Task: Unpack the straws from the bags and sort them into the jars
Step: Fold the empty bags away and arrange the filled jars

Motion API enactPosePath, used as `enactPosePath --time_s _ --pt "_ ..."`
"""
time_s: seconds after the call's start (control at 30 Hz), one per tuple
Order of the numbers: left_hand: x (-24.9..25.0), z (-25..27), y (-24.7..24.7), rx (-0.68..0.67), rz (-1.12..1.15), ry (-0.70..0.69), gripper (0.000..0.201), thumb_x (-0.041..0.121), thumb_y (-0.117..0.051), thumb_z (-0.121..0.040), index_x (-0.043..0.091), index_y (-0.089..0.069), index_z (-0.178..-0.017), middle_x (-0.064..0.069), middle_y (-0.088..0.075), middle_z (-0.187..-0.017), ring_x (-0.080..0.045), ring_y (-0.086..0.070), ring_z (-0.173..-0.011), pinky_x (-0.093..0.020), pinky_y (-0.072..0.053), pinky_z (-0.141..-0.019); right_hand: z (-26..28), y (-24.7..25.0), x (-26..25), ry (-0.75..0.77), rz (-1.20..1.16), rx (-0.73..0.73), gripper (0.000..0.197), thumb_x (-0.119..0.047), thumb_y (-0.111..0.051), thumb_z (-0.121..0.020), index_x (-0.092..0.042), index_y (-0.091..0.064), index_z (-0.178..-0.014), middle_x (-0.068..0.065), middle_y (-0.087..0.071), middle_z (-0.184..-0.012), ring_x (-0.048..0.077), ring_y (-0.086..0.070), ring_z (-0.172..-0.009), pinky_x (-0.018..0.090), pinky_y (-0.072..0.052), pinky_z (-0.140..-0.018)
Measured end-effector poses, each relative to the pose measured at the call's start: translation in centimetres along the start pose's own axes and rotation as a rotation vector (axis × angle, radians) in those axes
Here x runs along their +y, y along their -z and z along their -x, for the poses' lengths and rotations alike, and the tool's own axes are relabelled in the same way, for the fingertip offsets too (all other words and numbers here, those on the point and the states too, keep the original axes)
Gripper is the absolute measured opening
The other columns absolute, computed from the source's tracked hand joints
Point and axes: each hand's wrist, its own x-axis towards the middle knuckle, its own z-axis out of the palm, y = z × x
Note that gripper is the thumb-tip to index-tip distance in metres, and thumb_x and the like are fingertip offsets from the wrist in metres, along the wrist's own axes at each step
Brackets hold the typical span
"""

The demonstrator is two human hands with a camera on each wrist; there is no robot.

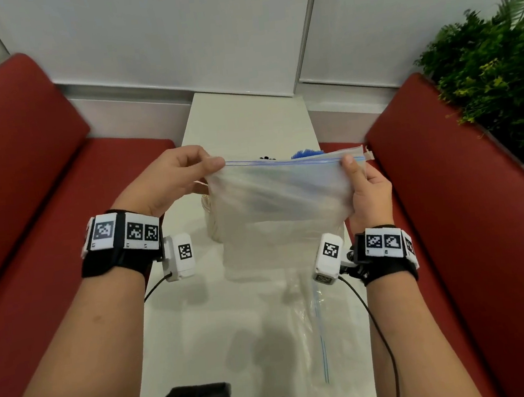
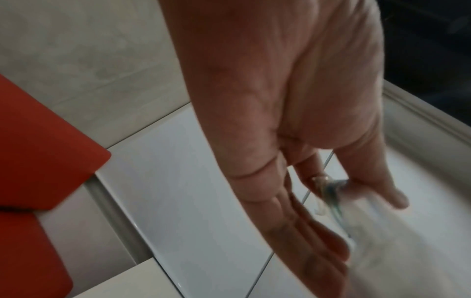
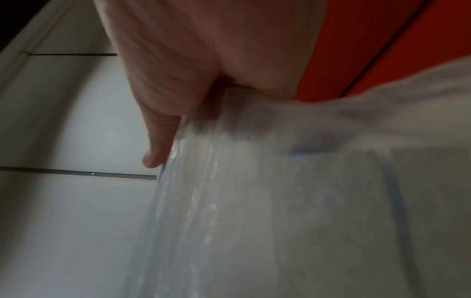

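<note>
Clear, blue-zippered bag (image 1: 280, 202) between both hands

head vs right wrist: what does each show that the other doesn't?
Only head: both hands at once, the left hand pinching the bag's left top corner, blue straws and dark ones poking up behind the bag, a second bag flat on the table, a plant.

Only right wrist: a blurred close-up of the zip ridges under the thumb.

Both: the right hand gripping the bag near its zip, red seats, white wall panels.
</note>
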Motion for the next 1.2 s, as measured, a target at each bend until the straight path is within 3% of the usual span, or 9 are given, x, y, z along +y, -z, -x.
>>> enactPosePath --time_s 0.23,0.33,0.43,0.57,0.7,0.8,0.97,1.1,1.2 --pt "-1.0 -1.0 -0.9 0.143 0.343 -0.134 0.055 0.033 -0.081 -0.083 0.021 -0.058 -0.132 -0.007 -0.075 -0.110 -0.024 -0.073 -0.095 -0.028 -0.058 -0.076 0.6 -0.7 -0.3 -0.034 -0.186 -0.005 0.033 -0.037 -0.069 -0.091 -0.006 -0.063 -0.102 0.022 -0.054 -0.109 0.033 -0.050 -0.103 0.053 -0.043 -0.096" --pt "-1.9 -0.8 -2.0 0.030 0.144 0.004 0.039 0.035 -0.077 -0.084 0.016 -0.073 -0.117 -0.012 -0.076 -0.113 -0.023 -0.074 -0.102 -0.028 -0.059 -0.082 0.1 0.1 0.0 -0.053 -0.253 -0.060 0.039 -0.042 -0.067 -0.092 -0.009 -0.065 -0.112 0.023 -0.058 -0.122 0.035 -0.055 -0.113 0.057 -0.041 -0.107" --pt "-2.3 -0.9 -2.3 0.138 0.152 -0.006 0.019 0.027 -0.073 -0.087 0.013 -0.078 -0.098 -0.009 -0.077 -0.088 -0.019 -0.074 -0.069 -0.023 -0.058 -0.059 0.0 1.2 0.5 -0.150 -0.140 -0.223 0.050 -0.050 -0.068 -0.091 -0.011 -0.066 -0.123 0.020 -0.066 -0.127 0.035 -0.064 -0.114 0.049 -0.051 -0.099" --pt "-2.3 -1.6 -1.2 0.355 0.240 -0.020 0.018 0.026 -0.064 -0.099 0.011 -0.074 -0.098 -0.007 -0.076 -0.079 -0.013 -0.063 -0.051 -0.022 -0.051 -0.045 0.8 2.2 1.5 -0.247 0.222 -0.422 0.024 -0.033 -0.083 -0.077 -0.018 -0.079 -0.096 0.005 -0.075 -0.088 0.016 -0.067 -0.072 0.027 -0.051 -0.065" --pt "-3.3 -1.2 -0.5 0.204 0.235 0.123 0.035 0.047 -0.067 -0.091 0.015 -0.078 -0.099 -0.010 -0.078 -0.092 -0.015 -0.072 -0.065 -0.024 -0.057 -0.054 0.3 2.7 1.8 -0.256 -0.036 -0.274 0.030 -0.027 -0.072 -0.091 -0.009 -0.073 -0.115 0.019 -0.072 -0.117 0.031 -0.070 -0.101 0.042 -0.054 -0.089" --pt "-4.1 -0.7 -1.0 0.028 0.179 0.191 0.029 0.035 -0.078 -0.081 0.013 -0.081 -0.100 -0.009 -0.078 -0.097 -0.017 -0.076 -0.079 -0.025 -0.061 -0.065 0.4 2.7 2.2 -0.334 -0.093 -0.356 0.052 -0.034 -0.070 -0.093 -0.005 -0.059 -0.135 0.025 -0.061 -0.134 0.042 -0.058 -0.125 0.056 -0.047 -0.104" --pt "-3.9 -1.1 -0.1 0.247 0.258 0.146 0.020 0.031 -0.077 -0.082 0.016 -0.082 -0.094 -0.007 -0.071 -0.096 -0.011 -0.069 -0.072 -0.022 -0.058 -0.054 0.8 3.3 2.4 -0.408 0.012 -0.376 0.041 -0.012 -0.078 -0.087 0.000 -0.066 -0.125 0.028 -0.064 -0.128 0.043 -0.063 -0.119 0.054 -0.051 -0.101" --pt "-4.1 -0.6 0.2 -0.004 0.238 0.196 0.041 0.023 -0.080 -0.081 0.016 -0.073 -0.121 -0.014 -0.074 -0.109 -0.019 -0.073 -0.087 -0.028 -0.062 -0.071 0.9 3.6 1.6 -0.375 -0.053 -0.400 0.040 -0.008 -0.078 -0.085 -0.007 -0.068 -0.123 0.023 -0.068 -0.124 0.035 -0.070 -0.107 0.043 -0.060 -0.085" --pt "-3.9 -0.7 0.2 -0.043 0.228 0.207 0.040 0.008 -0.078 -0.078 0.015 -0.075 -0.118 -0.019 -0.075 -0.112 -0.021 -0.075 -0.093 -0.026 -0.063 -0.075 1.2 4.3 1.5 -0.379 0.023 -0.506 0.045 0.003 -0.073 -0.085 -0.009 -0.067 -0.127 0.022 -0.067 -0.126 0.033 -0.069 -0.110 0.046 -0.057 -0.094"
